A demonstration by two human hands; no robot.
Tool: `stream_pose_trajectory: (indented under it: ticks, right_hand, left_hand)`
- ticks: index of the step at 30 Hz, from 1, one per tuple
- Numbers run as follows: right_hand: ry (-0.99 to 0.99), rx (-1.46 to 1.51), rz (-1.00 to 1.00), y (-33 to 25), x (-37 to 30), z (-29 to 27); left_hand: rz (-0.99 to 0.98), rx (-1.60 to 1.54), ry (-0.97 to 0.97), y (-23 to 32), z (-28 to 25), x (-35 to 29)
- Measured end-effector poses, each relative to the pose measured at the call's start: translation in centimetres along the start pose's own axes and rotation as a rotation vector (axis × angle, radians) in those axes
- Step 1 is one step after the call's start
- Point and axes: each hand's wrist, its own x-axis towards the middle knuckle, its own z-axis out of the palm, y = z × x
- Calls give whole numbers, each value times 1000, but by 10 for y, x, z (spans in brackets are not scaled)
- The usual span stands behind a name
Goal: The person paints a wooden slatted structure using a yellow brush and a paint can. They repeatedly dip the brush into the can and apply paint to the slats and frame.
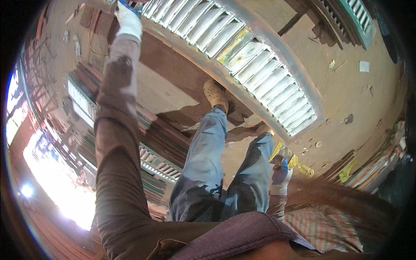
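Note:
A long louvred shutter (260, 78) with whitish slats and a worn, brownish frame slants across the top and middle of the view. At its far left end is my left hand (128, 21), in a white glove with blue on the fingers; it is closed on the frame, its fingertips partly cut off by the picture's edge. Low on the right, beside my knee, my right hand (281, 174) wears a similar glove. Its fingers are wrapped round a yellow tool (300, 166) with a flat greyish part, whose exact kind I cannot make out.
My clog-shod foot (214, 93) stands by the shutter's near edge. Stacked frames and louvred panels (158, 164) lie to the left. Another green-edged shutter (357, 19) is at the far right. Wood strips (385, 160) are piled at the right, near striped cloth (323, 227).

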Motion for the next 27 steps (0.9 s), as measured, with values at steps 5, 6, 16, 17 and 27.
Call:
stream_pose_trajectory:
  ticks: [5, 6, 16, 17, 27]
  right_hand:
    - [-90, 196, -41, 30, -25, -2]
    - [-89, 223, -18, 36, -29, 0]
    - [126, 379, -10, 90, -34, -19]
    - [64, 376, 73, 77, -39, -23]
    - [168, 293, 75, 14, -44, -35]
  left_hand:
    - [-709, -606, -40, 12, 36, 67]
    - [-592, -558, -89, 5, 26, 74]
    - [-344, -363, -321, 85, 44, -78]
    - [-409, -475, -356, 114, 45, -123]
    - [-705, -285, -617, 164, 138, -424]
